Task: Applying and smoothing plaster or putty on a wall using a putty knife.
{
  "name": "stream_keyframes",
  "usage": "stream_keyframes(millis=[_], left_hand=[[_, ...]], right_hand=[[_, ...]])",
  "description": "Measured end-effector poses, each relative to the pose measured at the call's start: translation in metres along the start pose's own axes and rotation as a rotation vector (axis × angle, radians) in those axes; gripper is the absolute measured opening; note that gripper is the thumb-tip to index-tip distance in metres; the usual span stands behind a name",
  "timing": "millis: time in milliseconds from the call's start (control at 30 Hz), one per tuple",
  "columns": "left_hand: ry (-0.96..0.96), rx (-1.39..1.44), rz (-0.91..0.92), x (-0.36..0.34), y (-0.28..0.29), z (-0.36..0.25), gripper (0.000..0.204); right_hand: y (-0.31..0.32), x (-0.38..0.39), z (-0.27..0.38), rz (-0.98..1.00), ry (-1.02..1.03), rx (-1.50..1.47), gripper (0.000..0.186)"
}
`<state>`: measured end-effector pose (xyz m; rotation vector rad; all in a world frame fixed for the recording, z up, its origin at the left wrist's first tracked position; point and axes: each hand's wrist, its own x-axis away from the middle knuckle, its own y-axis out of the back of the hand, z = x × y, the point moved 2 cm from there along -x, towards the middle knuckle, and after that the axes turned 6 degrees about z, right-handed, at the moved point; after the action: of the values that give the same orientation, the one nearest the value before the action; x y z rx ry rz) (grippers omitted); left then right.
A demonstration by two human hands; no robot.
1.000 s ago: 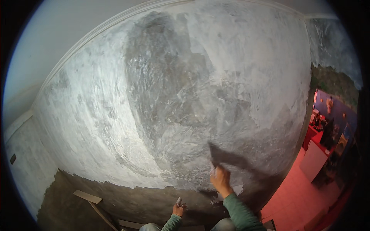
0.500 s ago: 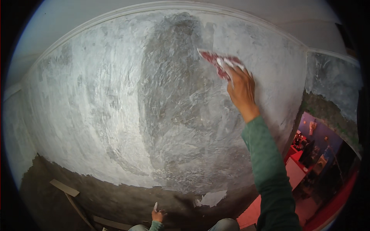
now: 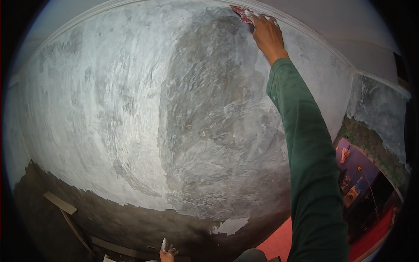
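My right hand (image 3: 267, 32), its fingers smeared white, grips a flat reddish putty scraper (image 3: 242, 14). The scraper is against the top of the wall, close under the white ceiling moulding. Around it the wall (image 3: 209, 96) is coated in streaky grey and white plaster, with a darker grey band down the middle. Low at the bottom edge is my left hand (image 3: 167, 252), holding nothing that I can see. One whitened finger points up and the others are apart, partly curled.
White moulding (image 3: 314, 41) runs along the wall's top. A wooden board (image 3: 60, 202) on a slanting post stands at the lower left. Bare brown wall lies below the plaster, with one pale patch (image 3: 231, 225). At the right, an opening shows a reddish-lit room (image 3: 355, 187).
My right hand has carried the scraper upward, from the upper-middle wall to just under the moulding, and the arm is stretched out more. The left hand sits slightly lower and further left.
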<state>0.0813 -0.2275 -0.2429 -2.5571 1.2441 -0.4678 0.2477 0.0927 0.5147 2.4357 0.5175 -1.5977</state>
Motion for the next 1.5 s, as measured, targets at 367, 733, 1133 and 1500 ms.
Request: stream_keyframes(millis=[367, 733, 1133, 1500], left_hand=[[0.014, 0.082, 0.028, 0.001, 0.019, 0.028, 0.064], [0.088, 0.0, 0.055, 0.0, 0.001, 0.008, 0.064], [0.055, 0.013, 0.142, -0.007, -0.037, 0.015, 0.062], [0.017, 0.003, 0.102, 0.018, -0.001, 0.005, 0.069]], right_hand=[[-0.01, -0.018, 0.017, 0.062, -0.055, 0.052, 0.04], [-0.015, -0.017, 0.014, 0.192, -0.033, -0.022, 0.021], [0.041, 0.018, -0.01, 0.331, -0.258, -0.143, 0.035], [0.039, 0.212, 0.22, 0.422, 0.598, -0.256, 0.038]])
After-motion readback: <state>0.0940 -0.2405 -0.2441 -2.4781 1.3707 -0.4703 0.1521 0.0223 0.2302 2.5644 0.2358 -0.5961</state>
